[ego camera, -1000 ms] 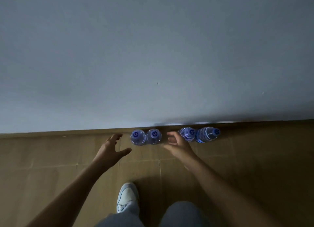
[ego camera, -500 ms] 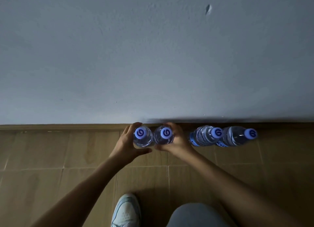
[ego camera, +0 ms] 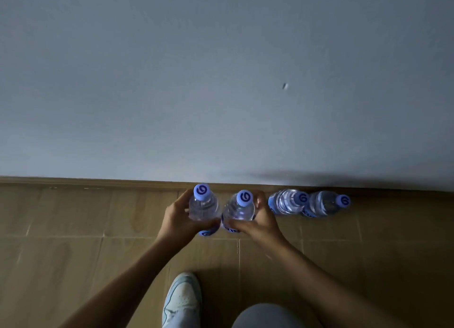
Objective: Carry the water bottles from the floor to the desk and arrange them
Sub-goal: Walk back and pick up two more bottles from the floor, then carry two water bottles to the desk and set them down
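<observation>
Head view: against the skirting board (ego camera: pixel 98 181) at the foot of the grey wall (ego camera: pixel 221 82), four water bottles line up. The left hand (ego camera: pixel 177 219) is wrapped around the leftmost bottle (ego camera: pixel 204 205), fingers curled at its far side. The right hand (ego camera: pixel 260 219) is closed on the second bottle (ego camera: pixel 240 207), touching the first. Right of these, two more bottles (ego camera: pixel 287 201) (ego camera: pixel 326 202) stand on the wooden floor (ego camera: pixel 61 254) by the skirting board. A pale shoe (ego camera: pixel 181 300) sits nearer the camera.

Bare room (grey wall (ego camera: pixel 196 82), wooden floor (ego camera: pixel 61 254))
</observation>
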A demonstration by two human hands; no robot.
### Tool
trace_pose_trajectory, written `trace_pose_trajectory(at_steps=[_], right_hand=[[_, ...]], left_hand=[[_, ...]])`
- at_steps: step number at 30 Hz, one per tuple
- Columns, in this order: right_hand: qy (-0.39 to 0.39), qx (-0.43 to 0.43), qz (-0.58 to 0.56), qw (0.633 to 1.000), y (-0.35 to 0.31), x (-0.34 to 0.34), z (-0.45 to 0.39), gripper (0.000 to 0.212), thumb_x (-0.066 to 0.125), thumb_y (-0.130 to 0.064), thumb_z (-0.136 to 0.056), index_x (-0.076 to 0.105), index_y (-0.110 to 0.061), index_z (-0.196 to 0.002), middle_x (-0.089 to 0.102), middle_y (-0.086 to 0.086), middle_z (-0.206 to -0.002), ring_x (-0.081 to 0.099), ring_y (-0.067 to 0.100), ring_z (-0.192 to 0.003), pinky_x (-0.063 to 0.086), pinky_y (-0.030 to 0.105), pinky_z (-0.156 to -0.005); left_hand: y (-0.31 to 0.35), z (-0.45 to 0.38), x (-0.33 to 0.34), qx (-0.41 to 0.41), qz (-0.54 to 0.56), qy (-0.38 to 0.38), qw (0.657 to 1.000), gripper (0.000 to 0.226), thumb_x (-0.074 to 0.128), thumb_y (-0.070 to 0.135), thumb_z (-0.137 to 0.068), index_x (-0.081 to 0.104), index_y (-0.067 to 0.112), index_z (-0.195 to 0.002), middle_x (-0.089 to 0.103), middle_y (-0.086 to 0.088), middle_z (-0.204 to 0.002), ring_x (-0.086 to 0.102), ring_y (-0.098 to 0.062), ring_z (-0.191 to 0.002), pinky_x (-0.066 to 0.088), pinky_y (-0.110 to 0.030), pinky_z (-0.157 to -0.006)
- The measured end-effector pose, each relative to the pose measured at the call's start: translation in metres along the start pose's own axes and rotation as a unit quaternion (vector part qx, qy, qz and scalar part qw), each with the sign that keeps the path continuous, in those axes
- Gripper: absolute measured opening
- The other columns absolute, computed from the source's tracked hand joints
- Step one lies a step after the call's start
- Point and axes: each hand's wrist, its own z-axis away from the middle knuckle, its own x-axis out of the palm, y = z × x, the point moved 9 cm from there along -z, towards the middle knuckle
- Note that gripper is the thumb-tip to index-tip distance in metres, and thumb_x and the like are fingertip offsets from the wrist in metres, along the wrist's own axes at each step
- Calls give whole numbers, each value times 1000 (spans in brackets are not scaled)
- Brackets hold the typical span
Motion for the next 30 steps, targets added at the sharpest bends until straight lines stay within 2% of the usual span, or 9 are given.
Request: trace_pose_trajectory(at_steps=[4,7,10,13,16,20,22,25,30], right_hand=[[-25,30,-44,998,-63,-2,66,67,89,-11,-66,50,-20,-118,69,-6,-107,69,1,-90,54,17,-76],[-54,25,-50,997,-131,-4,124,58,88,-14,-68,56,-21,-116,71,-4,-106,70,2,-89,53,15,-70],[-87,24,-48,995,-204,-3,180,49,86,-16,-70,60,-24,-110,74,-4,-102,71,4,-89,54,15,-68],[-122,3,-27,992,-285,1,233,45,87,-33,-69,64,-33,-107,74,-12,-101,69,2,-94,53,16,-71],[-162,-32,-9,986,-369,11,285,48,83,-48,-61,67,-31,-103,75,-12,-98,70,3,-92,52,14,-68],[-225,-94,36,969,-476,44,356,51,76,-59,-56,69,-29,-97,75,-17,-93,70,-3,-85,50,10,-65],[-257,-118,50,958,-515,64,385,50,74,-62,-56,70,-31,-94,75,-16,-93,70,-1,-86,52,13,-68],[-304,-140,70,940,-566,108,427,46,75,-61,-57,72,-34,-94,76,-11,-94,71,4,-88,56,21,-74],[-376,-178,88,905,-636,200,498,28,75,-57,-63,74,-42,-88,76,-17,-88,71,-1,-81,51,12,-64]], left_hand=[[64,57,-38,-62,92,13,994,62,93,27,-53,59,26,-104,72,4,-96,70,-6,-86,57,-19,-66],[132,103,-73,-83,153,7,985,56,90,36,-54,62,21,-100,74,-2,-95,72,-13,-85,57,-22,-65],[204,149,-120,-97,210,18,973,52,88,31,-60,64,18,-103,75,-10,-97,73,-24,-89,57,-26,-69],[274,197,-167,-99,247,25,964,52,84,30,-67,64,12,-111,74,-14,-103,71,-30,-96,58,-32,-74],[341,247,-211,-96,277,41,955,48,82,35,-68,67,16,-111,74,-14,-102,72,-31,-91,58,-33,-68],[409,317,-281,-94,299,123,942,49,78,31,-73,64,9,-114,73,-17,-104,72,-33,-92,59,-38,-71],[435,349,-315,-83,305,174,933,46,77,28,-76,63,5,-114,73,-17,-104,72,-31,-91,59,-37,-72],[464,399,-373,-66,320,245,913,59,76,37,-68,60,5,-115,73,-15,-101,71,-28,-87,58,-37,-74],[468,481,-466,-52,356,337,870,34,69,24,-80,64,1,-105,75,-16,-96,72,-27,-84,57,-30,-65]])
